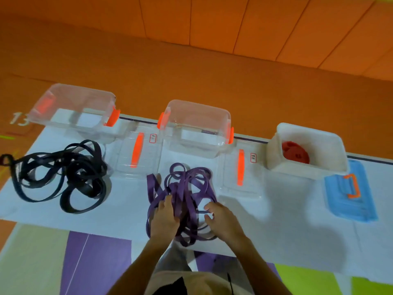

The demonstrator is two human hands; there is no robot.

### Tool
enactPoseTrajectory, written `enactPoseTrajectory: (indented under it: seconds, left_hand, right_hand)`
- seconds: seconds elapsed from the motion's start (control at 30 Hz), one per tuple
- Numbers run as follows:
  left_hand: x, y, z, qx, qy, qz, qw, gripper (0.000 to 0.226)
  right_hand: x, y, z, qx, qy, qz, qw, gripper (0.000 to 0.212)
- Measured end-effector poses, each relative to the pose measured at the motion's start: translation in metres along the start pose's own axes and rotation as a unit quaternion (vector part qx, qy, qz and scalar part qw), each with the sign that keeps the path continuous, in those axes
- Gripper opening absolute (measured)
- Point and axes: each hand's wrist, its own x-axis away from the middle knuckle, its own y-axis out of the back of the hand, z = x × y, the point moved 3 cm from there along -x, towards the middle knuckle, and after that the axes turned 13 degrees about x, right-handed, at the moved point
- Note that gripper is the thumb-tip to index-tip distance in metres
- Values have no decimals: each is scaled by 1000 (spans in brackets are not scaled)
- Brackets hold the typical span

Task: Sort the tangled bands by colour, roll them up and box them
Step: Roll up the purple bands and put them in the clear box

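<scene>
Head view: my left hand [164,217] lies with straight fingers on the purple bands [184,186], tangled at the white sheet's [287,211] near edge before the middle clear box [192,149]. My right hand [221,220] curls beside them, grip unclear. They look limp, stretchy and light; I'd take one outer loop.

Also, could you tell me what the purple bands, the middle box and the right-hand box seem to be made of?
The purple bands look like matte rubber or elastic: flat strips lying in limp loops. The middle box seems clear glossy plastic; the sheet shows through its walls. The right-hand box looks like cloudy white plastic, dull-surfaced.
</scene>
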Motion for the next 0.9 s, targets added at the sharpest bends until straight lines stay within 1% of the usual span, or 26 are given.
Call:
enactPoseTrajectory:
  seconds: [0.07, 0.17, 0.23, 0.33, 0.37, 0.4, 0.47, 0.5, 0.53, 0.57, 0.6, 0.63, 0.67, 0.73, 0.77, 0.8, 0.83, 0.87, 0.9]
  left_hand:
    - [-6, 9, 0, 61, -1, -2, 998, 43]
    - [-8, 29, -1, 172, -10, -8, 985, 27]
    - [-8, 44, 3, 245, -6, -48, 968, 29]
    - [-4, 64, 10, 326, 15, -97, 940, 45]
    - [-4, 68, 10, 346, 8, -92, 934, 49]
    - [-6, 70, 11, 375, 1, -66, 925, 52]
    - [-9, 67, 9, 432, 2, 35, 901, 53]
    - [-10, 66, 9, 427, 1, 85, 900, 48]
    - [-10, 65, 13, 387, -11, 114, 915, 42]
    - [-11, 65, 18, 337, -26, 119, 934, 36]
    - [-10, 65, 24, 291, -35, 104, 951, 32]
    - [-8, 65, 30, 255, -35, 70, 964, 28]
    - [-6, 65, 37, 224, -29, 34, 974, 23]
    - [-5, 64, 52, 132, -19, -20, 991, 10]
    - [-6, 64, 61, 74, -1, -26, 997, 13]
    - [-6, 63, 72, 29, 41, -27, 998, 25]
    - [-7, 64, 82, 23, 85, -30, 996, 34]
    - [-7, 65, 89, 28, 111, -30, 993, 37]
    - [-7, 65, 95, 30, 121, -19, 992, 34]
  right_hand:
    - [-6, -12, 8, -20, -14, -7, 1000, 32]
    - [-16, -24, 8, -37, -36, -6, 999, 47]
    - [-21, -28, 3, -86, -51, -6, 995, 49]
    - [-27, -30, 4, -133, -40, -36, 990, 44]
    - [-29, -29, 9, -136, -23, -49, 989, 45]
    - [-31, -27, 16, -131, 3, -57, 990, 48]
    - [-34, -26, 32, -104, 63, -54, 991, 59]
    - [-34, -26, 41, -88, 84, -46, 992, 64]
    - [-33, -28, 49, -70, 98, -36, 992, 67]
    - [-32, -32, 56, -53, 105, -29, 993, 69]
    - [-31, -35, 61, -33, 107, -25, 993, 68]
    - [-30, -38, 66, -12, 105, -26, 994, 64]
    - [-30, -41, 70, 10, 102, -31, 994, 54]
    - [-29, -45, 76, 37, 104, -50, 993, 28]
    - [-29, -46, 78, 34, 100, -55, 993, 20]
    - [-29, -45, 78, 20, 91, -60, 994, 16]
    - [-28, -44, 78, 0, 78, -62, 995, 14]
    - [-27, -44, 76, -15, 65, -63, 996, 12]
    - [-27, -43, 73, -23, 54, -64, 996, 11]
